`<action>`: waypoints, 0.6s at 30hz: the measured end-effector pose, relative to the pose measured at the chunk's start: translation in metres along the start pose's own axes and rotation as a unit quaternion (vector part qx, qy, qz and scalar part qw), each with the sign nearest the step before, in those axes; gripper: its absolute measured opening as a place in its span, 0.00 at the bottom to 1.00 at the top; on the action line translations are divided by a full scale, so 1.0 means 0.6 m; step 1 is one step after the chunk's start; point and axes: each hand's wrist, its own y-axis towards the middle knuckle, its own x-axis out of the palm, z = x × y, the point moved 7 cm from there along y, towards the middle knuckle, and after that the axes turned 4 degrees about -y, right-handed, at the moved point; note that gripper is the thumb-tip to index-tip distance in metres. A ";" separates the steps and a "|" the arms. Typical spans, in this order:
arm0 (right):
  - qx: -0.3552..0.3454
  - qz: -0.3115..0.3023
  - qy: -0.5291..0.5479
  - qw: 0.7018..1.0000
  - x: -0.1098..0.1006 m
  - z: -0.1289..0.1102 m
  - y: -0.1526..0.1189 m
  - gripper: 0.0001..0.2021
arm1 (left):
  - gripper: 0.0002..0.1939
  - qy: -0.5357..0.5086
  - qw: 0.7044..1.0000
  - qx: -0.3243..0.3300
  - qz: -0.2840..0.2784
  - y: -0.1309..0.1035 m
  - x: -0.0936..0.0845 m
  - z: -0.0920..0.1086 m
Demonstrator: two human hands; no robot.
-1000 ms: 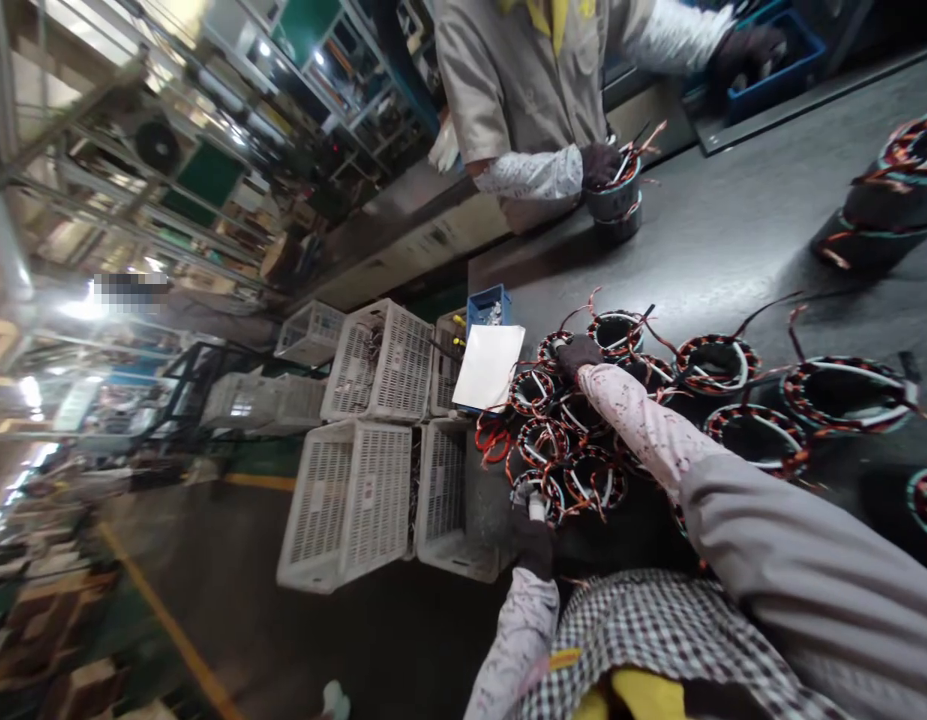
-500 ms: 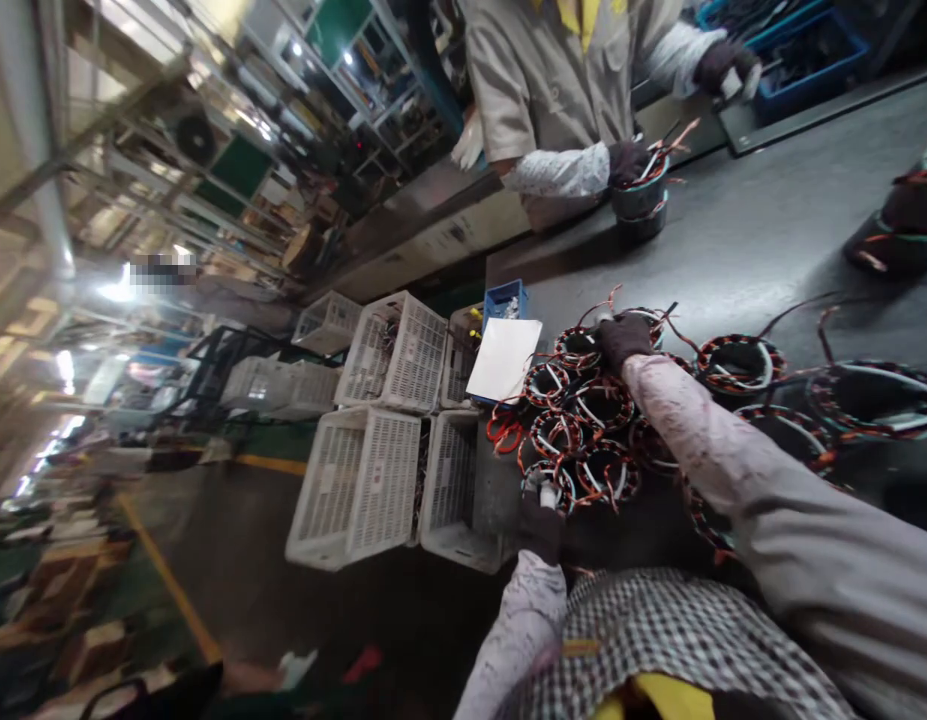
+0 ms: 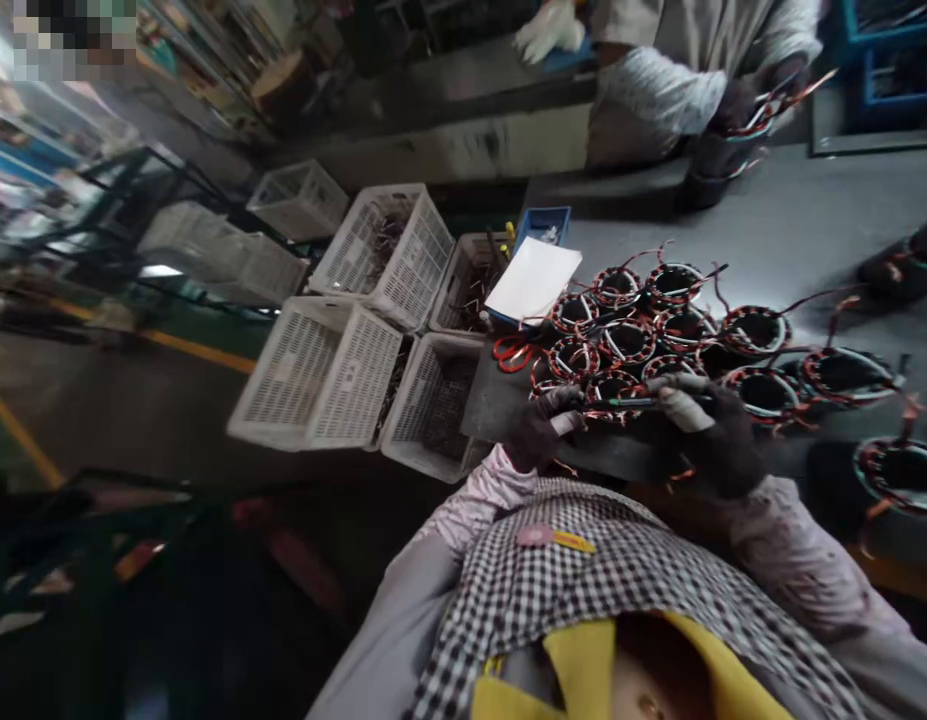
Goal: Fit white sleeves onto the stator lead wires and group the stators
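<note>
Several wound stator coils [image 3: 628, 340] with copper and red wires lie grouped on the dark worktable [image 3: 793, 230]. My left hand [image 3: 542, 430], in a dark glove, is closed on a thin wire lead [image 3: 628, 403] at the table's near edge. My right hand [image 3: 707, 430], also gloved with taped fingertips, pinches the other end of the same lead close to my chest. Both hands sit just in front of the nearest coil [image 3: 609, 385].
White plastic crates [image 3: 343, 370] stand on the floor left of the table. A white sheet [image 3: 533, 280] covers a blue bin [image 3: 542, 225]. Red scissors [image 3: 512, 352] lie by the coils. Another person [image 3: 680, 80] across the table handles a coil [image 3: 722, 150].
My right hand has drawn back from the far coils to my chest and now pinches a lead with the left hand. The view has tipped downward.
</note>
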 end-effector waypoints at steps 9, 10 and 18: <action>0.057 -0.101 0.021 0.993 0.040 0.024 -0.108 0.19 | 0.29 0.135 0.986 -0.052 -0.089 -0.055 -0.052 -0.005; 0.052 -0.114 0.015 0.992 0.042 0.026 -0.119 0.19 | 0.28 0.164 0.979 -0.052 -0.106 -0.056 -0.051 -0.003; 0.023 -0.084 0.083 0.993 0.023 0.033 -0.166 0.17 | 0.23 0.295 0.948 -0.065 -0.099 -0.057 -0.025 -0.008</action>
